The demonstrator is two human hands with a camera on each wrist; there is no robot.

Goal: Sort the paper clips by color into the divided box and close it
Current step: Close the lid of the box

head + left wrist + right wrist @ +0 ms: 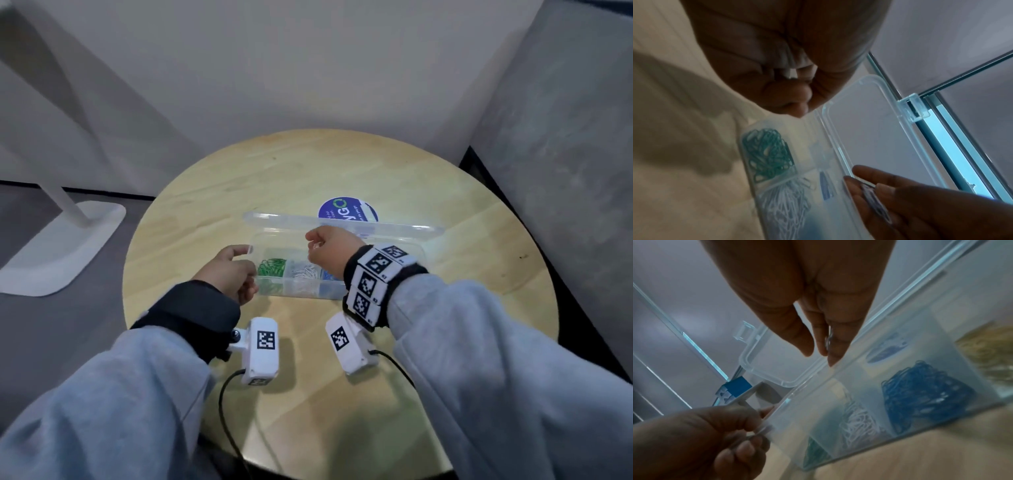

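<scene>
The divided box (301,274) sits open on the round counter (445,205), its clear lid (342,221) standing up behind green (272,267), white (303,270) and blue (327,274) clips already in their compartments. The left hand (229,272) pinches the box's left end wall with curled fingers. The right hand (329,250) hovers over the middle with its fingers together on a pale paper clip (828,340). Released off-target, that clip could land among the blue ones or catch on the rim and jam the lid.
</scene>
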